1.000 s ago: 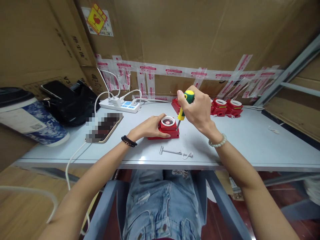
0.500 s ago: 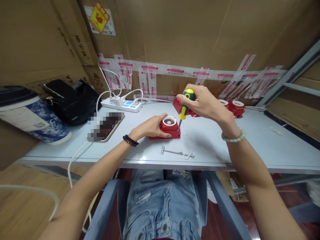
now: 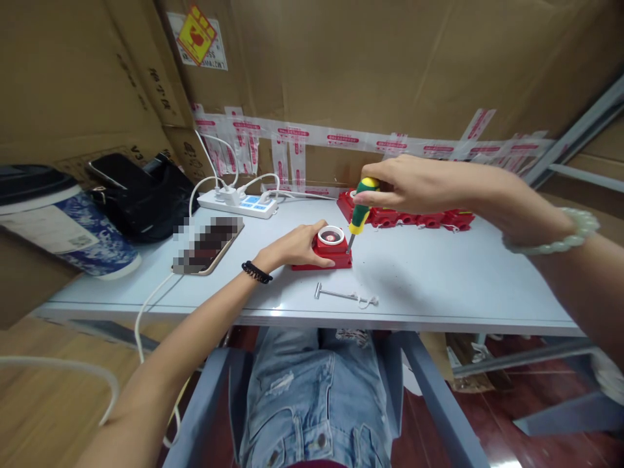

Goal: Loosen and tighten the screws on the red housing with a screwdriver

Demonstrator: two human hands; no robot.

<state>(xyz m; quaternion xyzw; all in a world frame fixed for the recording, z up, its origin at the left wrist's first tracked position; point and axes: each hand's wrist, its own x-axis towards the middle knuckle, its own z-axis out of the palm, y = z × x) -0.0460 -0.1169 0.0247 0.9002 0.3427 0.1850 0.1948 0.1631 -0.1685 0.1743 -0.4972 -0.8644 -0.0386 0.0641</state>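
L hand (image 3: pixel 292 249) steadies red unit (image 3: pixel 327 251) on table (image 3: pixel 439 279). R hand (image 3: pixel 414 185) grips screwdriver (image 3: pixel 359 209) w/ fingers closed, tip at unit's corner

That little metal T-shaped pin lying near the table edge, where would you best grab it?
Pinch the metal pin at mid-shaft, coming from above. It lies flat on the table with its crossbar at the left end and a white cord at the right, so the bare middle is free.

Taped cardboard wall (image 3: pixel 390 71), pale grey table (image 3: pixel 439 286), wooden floor (image 3: pixel 43 403), metal shelf frame (image 3: pixel 575 140)
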